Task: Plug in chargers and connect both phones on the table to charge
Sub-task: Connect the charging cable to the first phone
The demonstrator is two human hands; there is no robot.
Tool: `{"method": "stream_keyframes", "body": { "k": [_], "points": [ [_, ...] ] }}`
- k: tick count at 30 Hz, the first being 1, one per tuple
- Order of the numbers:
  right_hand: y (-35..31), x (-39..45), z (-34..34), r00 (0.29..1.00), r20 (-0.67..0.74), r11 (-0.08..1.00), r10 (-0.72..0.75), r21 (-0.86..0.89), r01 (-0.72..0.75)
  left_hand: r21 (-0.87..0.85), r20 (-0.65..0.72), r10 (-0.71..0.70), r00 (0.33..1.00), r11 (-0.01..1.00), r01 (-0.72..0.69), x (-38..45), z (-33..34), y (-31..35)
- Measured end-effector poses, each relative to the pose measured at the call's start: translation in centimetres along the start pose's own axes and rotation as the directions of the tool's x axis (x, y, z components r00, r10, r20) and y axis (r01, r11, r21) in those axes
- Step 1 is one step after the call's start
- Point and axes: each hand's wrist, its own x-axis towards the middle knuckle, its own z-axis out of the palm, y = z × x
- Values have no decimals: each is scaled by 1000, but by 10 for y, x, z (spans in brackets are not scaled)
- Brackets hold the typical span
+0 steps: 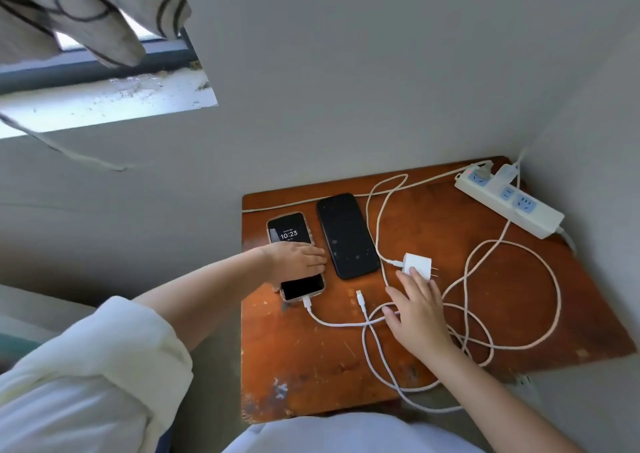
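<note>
Two phones lie side by side on the small brown table (pixel 311 359). The left phone (pixel 290 232) shows a lit clock screen, and a white cable (pixel 332 323) is plugged into its near end. My left hand (pixel 299 260) lies flat across this phone's middle. The right phone (pixel 346 236) is dark, with no cable in it. A loose cable connector (pixel 360 296) rests below it. My right hand (pixel 417 309) is spread over the tangled cables, fingertips touching the white charger plug (pixel 417 265), which lies unplugged on the table.
A white power strip (pixel 509 201) with blue sockets sits at the table's far right corner, with one adapter (pixel 507 172) plugged in and a red light on. Looped white cables (pixel 502 296) cover the table's right half. Walls close in behind and to the right.
</note>
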Motion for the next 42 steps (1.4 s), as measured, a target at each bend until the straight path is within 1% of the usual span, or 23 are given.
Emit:
{"method": "stream_keyframes", "body": {
  "k": [2, 4, 6, 9, 10, 12, 14, 16, 18, 23, 30, 36, 42],
  "points": [
    [-3, -6, 2, 1000, -26, 1000, 4, 28, -3, -14, -30, -32, 999, 999, 31, -4, 2, 6],
    [-6, -11, 4, 1000, 0, 998, -17, 52, 17, -56, -60, -65, 996, 997, 62, -6, 4, 17],
    [-7, -15, 10, 998, 49, 997, -32, 70, 29, -183, -135, -125, 983, 978, 99, -10, 7, 35],
    [-7, -17, 16, 995, 98, 999, -30, 20, 28, -358, -311, -243, 919, 925, 123, -13, 16, 69],
    [-9, -19, 15, 994, 104, 1000, -28, -8, 29, -406, -337, -282, 898, 904, 131, -14, 20, 81],
    [-11, -21, 14, 990, 138, 998, -14, -51, 21, -509, -334, -358, 872, 847, 153, -13, 29, 106],
    [-15, -24, 6, 988, 149, 1000, 29, -8, -28, -590, -306, -400, 864, 792, 158, -12, 38, 125],
    [-17, -25, 5, 988, 149, 999, 42, -16, -40, -648, -286, -427, 858, 745, 154, -11, 45, 134],
    [-17, -25, 6, 990, 136, 999, 42, -35, -38, -664, -270, -441, 856, 729, 166, -10, 51, 138],
    [-17, -24, 6, 988, 146, 999, 53, -13, -52, -644, -262, -449, 854, 741, 192, -3, 56, 141],
    [-19, -23, 6, 991, 122, 998, 62, 9, -64, -625, -294, -441, 848, 760, 179, -3, 58, 140],
    [-20, -23, 6, 983, 169, 997, 74, -13, -73, -627, -299, -436, 849, 760, 170, -2, 61, 140],
    [-20, -25, 9, 992, 115, 998, 58, -17, -57, -630, -299, -436, 849, 758, 168, -2, 60, 140]
  ]
}}
